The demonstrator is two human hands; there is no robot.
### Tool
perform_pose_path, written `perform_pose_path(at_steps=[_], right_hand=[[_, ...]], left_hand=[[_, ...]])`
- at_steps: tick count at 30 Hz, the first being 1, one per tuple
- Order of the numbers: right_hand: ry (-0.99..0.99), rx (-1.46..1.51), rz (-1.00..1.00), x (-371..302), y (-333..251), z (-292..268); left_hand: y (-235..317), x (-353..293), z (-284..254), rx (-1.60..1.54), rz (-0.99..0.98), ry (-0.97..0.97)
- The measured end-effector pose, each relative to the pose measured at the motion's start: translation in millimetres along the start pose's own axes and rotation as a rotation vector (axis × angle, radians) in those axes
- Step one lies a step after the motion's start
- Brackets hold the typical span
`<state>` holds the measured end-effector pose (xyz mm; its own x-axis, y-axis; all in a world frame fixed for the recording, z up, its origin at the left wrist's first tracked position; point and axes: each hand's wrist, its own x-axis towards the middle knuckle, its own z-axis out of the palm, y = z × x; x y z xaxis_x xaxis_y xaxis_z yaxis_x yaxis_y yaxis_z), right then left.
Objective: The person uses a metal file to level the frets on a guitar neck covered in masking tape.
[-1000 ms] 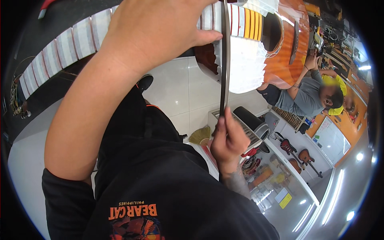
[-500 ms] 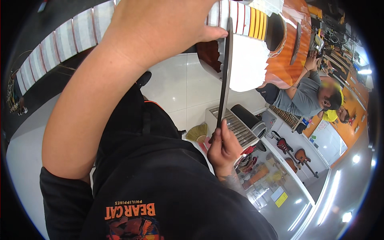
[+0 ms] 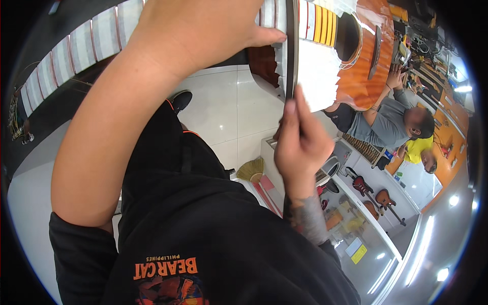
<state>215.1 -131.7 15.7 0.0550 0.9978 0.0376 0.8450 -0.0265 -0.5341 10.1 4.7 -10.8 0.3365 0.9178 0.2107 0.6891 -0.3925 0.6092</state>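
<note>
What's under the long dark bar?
The taped fretboard and white masking on the guitar show either side of the bar; whatever lies directly beneath is covered.

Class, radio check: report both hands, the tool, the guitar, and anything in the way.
Right hand gripping long dark bar. Bar lies across taped guitar fretboard. Left hand over fretboard, its thumb close beside bar; contact unclear.

I am working with two sets, my left fingers [image 3: 269, 36] and my right fingers [image 3: 304, 107], at one long dark bar [image 3: 291, 56] and one acoustic guitar [image 3: 358, 87]. One soundhole [image 3: 347, 39] and one bridge [image 3: 376, 53] are showing. I am also seeing two people [image 3: 389, 122], at least two wall guitars [image 3: 360, 184], one broom [image 3: 251, 169], one whiteboard [image 3: 418, 178] and one shoe [image 3: 182, 100].
</note>
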Motion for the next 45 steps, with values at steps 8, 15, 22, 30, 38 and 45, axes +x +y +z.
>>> perform_pose_path(at_steps=[8, 15, 22, 30, 38, 45], right_hand=[[-0.004, -0.015, 0.048, -78.6, 9.8, -14.5], [-0.068, 0.102, 0.094, 19.8, -8.3, -2.9], [-0.012, -0.015, -0.015, -80.0, 18.3, -19.1], [0.025, -0.006, -0.048, -16.4, -10.5, -12.1], [0.040, 0.040, -0.090, -52.6, 8.2, -18.3], [-0.003, 0.023, -0.028, -58.8, -4.6, -25.7]], left_hand=[[0.8, -1.7, -3.9, -0.034, -0.005, 0.002], [2.0, -0.1, -5.6, -0.017, 0.012, 0.008], [5.5, 1.1, -6.6, -0.007, -0.027, -0.089], [4.6, 0.5, 4.0, -0.001, 0.054, 0.123], [6.2, 3.4, 3.3, 0.005, 0.051, 0.100], [3.5, 2.7, 7.3, -0.011, 0.038, 0.096]])
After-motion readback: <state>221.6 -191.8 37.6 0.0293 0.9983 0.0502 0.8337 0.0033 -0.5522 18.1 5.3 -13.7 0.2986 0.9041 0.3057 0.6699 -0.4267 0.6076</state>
